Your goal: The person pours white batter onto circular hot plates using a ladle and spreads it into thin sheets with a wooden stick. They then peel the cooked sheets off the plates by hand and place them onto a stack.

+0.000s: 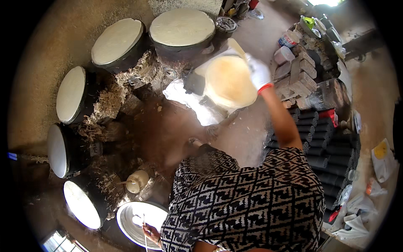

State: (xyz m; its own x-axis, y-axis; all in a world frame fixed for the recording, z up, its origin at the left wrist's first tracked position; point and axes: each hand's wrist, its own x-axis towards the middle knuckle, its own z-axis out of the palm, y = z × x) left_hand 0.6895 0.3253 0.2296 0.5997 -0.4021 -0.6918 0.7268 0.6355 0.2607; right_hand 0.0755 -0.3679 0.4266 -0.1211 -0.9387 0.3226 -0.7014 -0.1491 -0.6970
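Note:
Over a low pile on the right, my right hand [259, 74] wears a white glove and is smeared by motion. It is at the edge of a thin round pancake [231, 80], pale with a browned middle, lying on white sheeting [197, 103]. A tan flap [237, 47] rises beside the gloved fingers; I cannot make out whether they grip it. At the lower left, my left hand [152, 233] is closed around a thin pale stick [145, 224] over a wide white basin [122, 216]. Something small and white [137, 219] shows in the basin.
Several dark round griddles with pale tops, such as one at the back [181, 27], curve along the left wall on rough stoves. A small pot [137, 181] stands near the basin. Stacked black coal briquettes [325, 155] and bricks [296, 77] line the right side.

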